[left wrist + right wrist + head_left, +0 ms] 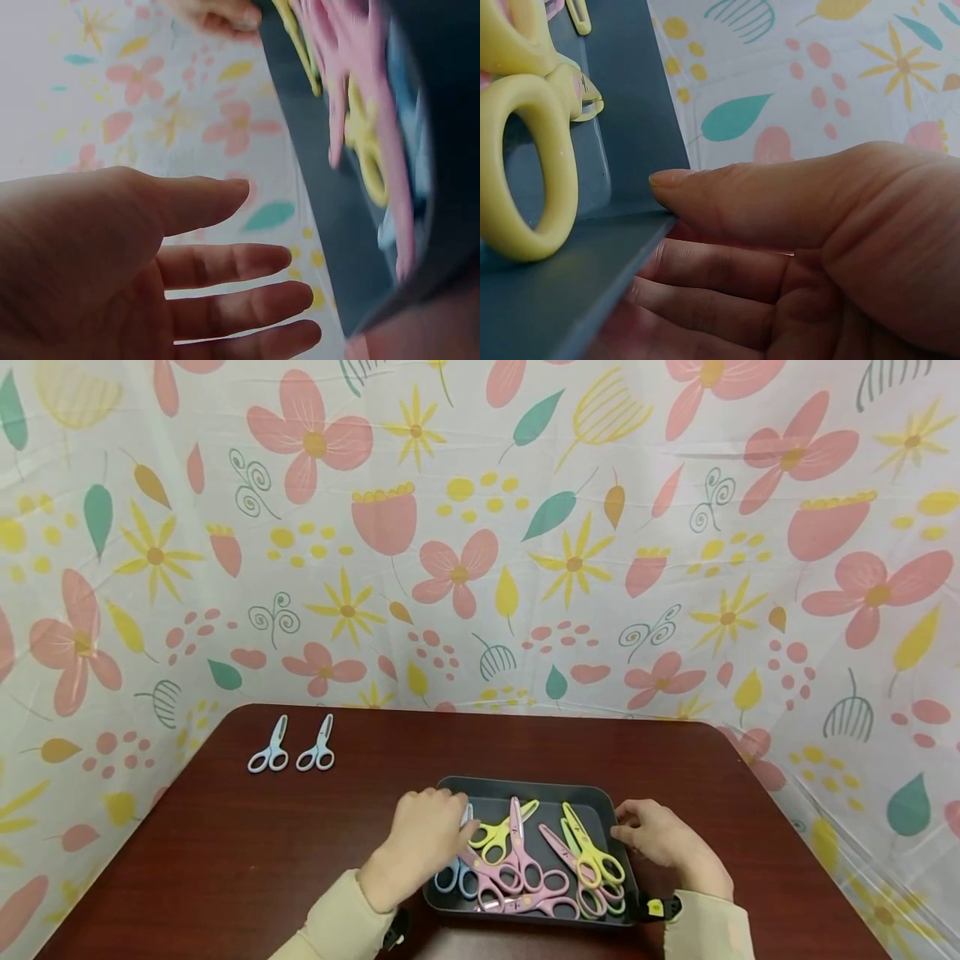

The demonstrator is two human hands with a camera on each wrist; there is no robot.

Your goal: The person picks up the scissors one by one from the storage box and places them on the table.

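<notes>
Between hands, dark-grey rectangular tray (566, 795). Right hand (667, 837) pinches tray's right rim; left hand (423, 831) empty, fingers loosely extended, above light-blue plastic-handled scissors (456, 865). Best, seemingly: steady tray, lift blue pair clear of neighbouring pink plastic-handled scissors (481, 866).

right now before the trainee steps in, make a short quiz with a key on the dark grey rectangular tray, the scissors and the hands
1. True or false: all the pink scissors with looped handles lie outside the dark grey rectangular tray.
2. Choose one: which of the hands has its thumb over the tray's wall in the right wrist view? a) left b) right c) neither
3. Count: how many pale blue scissors with looped handles lie on the reddish-brown table, outside the tray?

Key:
1. False; pink scissors lie inside the tray.
2. b, the right hand.
3. Two, near the table's far left corner.
</notes>
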